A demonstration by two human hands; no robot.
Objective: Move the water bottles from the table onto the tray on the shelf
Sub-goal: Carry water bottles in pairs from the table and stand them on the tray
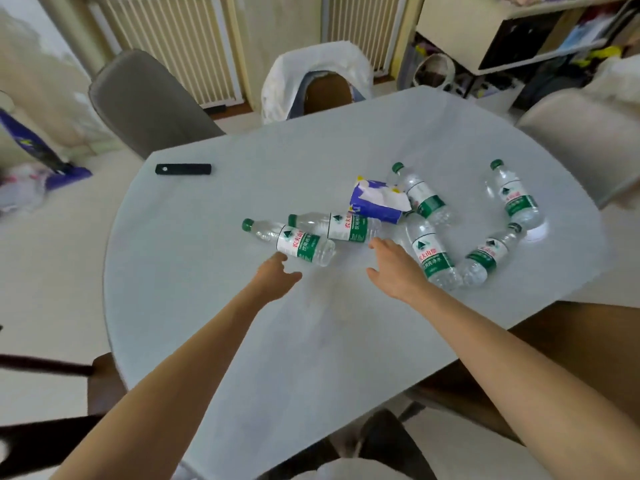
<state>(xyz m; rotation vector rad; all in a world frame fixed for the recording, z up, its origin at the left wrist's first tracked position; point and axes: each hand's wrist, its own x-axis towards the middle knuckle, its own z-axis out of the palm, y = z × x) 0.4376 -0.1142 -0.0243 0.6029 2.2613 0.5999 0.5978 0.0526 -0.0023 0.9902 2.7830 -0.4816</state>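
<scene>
Several clear water bottles with green caps and green-and-white labels lie on their sides on the round grey table [214, 306]. My left hand [275, 277] hovers open just below the nearest bottle [291, 242], fingertips almost touching it. A second bottle [337, 226] lies right behind that one. My right hand [393, 263] is open between this second bottle and a third bottle [431, 252] at its right side. More bottles lie further right, one [490, 254] angled, one [422, 195] by the tissue pack, one [516, 195] at the far right. The tray and its shelf are not identifiable.
A blue tissue pack [375, 200] sits among the bottles. A black remote [183, 169] lies at the table's far left. Chairs stand around the table: grey [145, 102] at back left, cloth-draped [318, 81] behind, pale [585, 136] at right. Cluttered shelving [540, 32] stands at back right.
</scene>
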